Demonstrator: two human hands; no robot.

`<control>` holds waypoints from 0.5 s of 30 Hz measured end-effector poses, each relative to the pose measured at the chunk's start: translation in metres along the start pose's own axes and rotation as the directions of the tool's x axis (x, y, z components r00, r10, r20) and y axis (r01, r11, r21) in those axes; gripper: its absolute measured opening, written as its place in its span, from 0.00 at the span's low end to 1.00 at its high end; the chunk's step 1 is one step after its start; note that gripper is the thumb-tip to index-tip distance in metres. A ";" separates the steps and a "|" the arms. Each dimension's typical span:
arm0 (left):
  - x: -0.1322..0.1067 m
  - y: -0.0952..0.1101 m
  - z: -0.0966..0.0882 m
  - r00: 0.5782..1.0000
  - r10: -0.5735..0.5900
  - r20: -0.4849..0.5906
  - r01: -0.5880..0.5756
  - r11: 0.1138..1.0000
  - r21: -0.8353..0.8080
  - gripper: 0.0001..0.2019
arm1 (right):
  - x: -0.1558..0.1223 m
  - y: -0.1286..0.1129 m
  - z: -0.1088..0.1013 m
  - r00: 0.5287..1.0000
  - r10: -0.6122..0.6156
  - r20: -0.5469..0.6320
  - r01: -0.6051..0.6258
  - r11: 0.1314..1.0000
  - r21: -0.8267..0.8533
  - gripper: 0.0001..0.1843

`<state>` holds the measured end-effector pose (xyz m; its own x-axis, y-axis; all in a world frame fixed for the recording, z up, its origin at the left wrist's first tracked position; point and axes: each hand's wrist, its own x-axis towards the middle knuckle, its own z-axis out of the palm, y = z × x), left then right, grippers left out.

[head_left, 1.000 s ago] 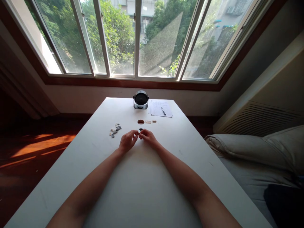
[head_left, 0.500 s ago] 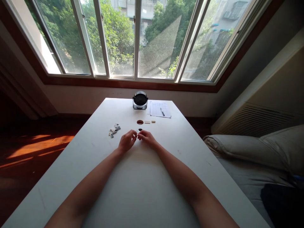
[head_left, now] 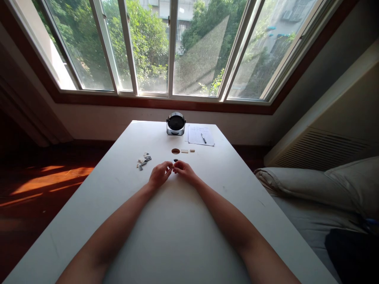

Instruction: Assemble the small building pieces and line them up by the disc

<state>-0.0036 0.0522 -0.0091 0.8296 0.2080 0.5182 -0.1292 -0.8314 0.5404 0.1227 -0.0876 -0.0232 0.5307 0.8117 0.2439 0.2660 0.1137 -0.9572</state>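
My left hand and my right hand meet fingertip to fingertip above the white table. Both are closed in a pinch, and what lies between the fingers is too small and too covered to name. Just behind the fingertips shows a small dark round thing, partly hidden by my right hand. Left of my hands lies a loose pile of small grey, white and tan building bricks. Beyond my hands, a tan studded plate and a smaller tan brick sit side by side.
A round hole opens in the tabletop beyond my hands. Toward the window stands a black round device on a stand. Beside it a pen rests on paper sheets. A grey sofa borders the right side.
The view has shifted slightly. My fingertips have drawn a little closer over the round thing, and less of it shows now. The bricks on the table stay where they were.
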 end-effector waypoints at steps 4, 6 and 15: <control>0.000 -0.001 0.000 1.000 -0.023 -0.009 0.023 1.000 0.008 0.04 | 0.000 0.001 0.000 1.000 0.005 -0.018 -0.005 1.000 0.006 0.15; 0.000 -0.002 0.001 0.999 -0.040 -0.014 0.040 0.999 0.006 0.04 | -0.001 0.000 -0.001 0.999 0.015 -0.034 -0.016 1.000 -0.010 0.16; 0.000 -0.003 0.001 1.000 -0.002 0.000 0.002 0.999 0.040 0.02 | -0.002 -0.005 -0.004 0.999 0.029 -0.018 -0.031 0.993 -0.110 0.16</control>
<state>-0.0032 0.0545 -0.0114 0.8298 0.2099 0.5171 -0.1057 -0.8507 0.5150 0.1234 -0.0921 -0.0187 0.5525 0.8043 0.2187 0.3362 0.0251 -0.9414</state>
